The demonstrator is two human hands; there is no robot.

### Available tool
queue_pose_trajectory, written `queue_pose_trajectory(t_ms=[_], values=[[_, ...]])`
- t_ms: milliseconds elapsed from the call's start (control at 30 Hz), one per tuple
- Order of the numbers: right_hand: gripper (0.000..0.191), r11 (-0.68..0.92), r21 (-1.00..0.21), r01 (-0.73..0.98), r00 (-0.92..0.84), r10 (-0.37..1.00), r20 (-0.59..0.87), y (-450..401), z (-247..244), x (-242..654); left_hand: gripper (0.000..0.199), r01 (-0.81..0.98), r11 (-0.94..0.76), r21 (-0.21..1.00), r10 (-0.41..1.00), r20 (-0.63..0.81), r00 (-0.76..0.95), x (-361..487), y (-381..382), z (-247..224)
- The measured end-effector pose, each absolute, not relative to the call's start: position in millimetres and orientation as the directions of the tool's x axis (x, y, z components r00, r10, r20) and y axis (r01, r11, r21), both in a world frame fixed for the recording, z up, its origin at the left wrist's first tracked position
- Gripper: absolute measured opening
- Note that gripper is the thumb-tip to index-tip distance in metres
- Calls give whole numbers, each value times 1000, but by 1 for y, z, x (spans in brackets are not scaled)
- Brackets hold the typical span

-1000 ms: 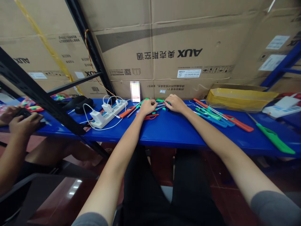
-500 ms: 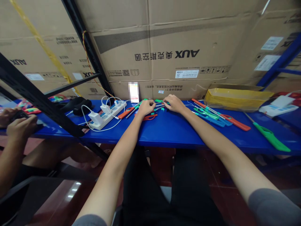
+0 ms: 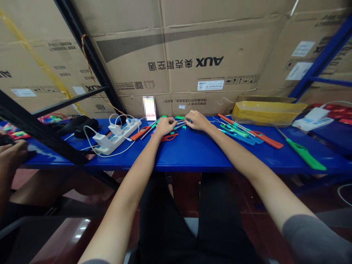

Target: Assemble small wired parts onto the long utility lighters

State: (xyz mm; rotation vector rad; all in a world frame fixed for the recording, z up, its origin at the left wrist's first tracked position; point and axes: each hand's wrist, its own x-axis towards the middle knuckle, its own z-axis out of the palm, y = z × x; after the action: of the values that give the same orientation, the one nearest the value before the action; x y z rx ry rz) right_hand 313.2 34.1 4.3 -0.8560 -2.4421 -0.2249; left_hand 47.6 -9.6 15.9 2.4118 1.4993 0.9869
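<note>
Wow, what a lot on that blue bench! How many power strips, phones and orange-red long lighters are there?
Power strips: 1
Phones: 1
Orange-red long lighters: 3
Total: 5

A blue steel shelf (image 3: 192,154) holds a power strip (image 3: 117,137) and long lighters (image 3: 304,154).

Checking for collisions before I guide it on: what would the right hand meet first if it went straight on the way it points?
Most likely the thin green-ended metal rods just past the fingertips of the right hand; depth is unclear, so it may already touch them.
</note>
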Motion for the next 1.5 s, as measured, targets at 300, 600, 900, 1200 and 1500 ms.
queue_pose_trajectory(t_ms=[300,600,900,1200,1500], values=[[25,762,-11,647,-646,556,524,34,2,310,28,766,-474,435,851,451,270,47,-10,16],[29,768,-14,641,-647,549,529,32,4,312,26,757,-486,437,848,445,287,47,-10,16],[34,784,-13,621,-662,533,527,30,4,311,26,771,-470,430,852,448,270,47,-10,17],[36,798,-31,602,-672,527,520,30,5,310,31,783,-461,416,850,462,255,46,-9,15],[39,786,127,606,-736,492,464,32,6,310,37,765,-491,417,836,473,279,45,-6,11]])
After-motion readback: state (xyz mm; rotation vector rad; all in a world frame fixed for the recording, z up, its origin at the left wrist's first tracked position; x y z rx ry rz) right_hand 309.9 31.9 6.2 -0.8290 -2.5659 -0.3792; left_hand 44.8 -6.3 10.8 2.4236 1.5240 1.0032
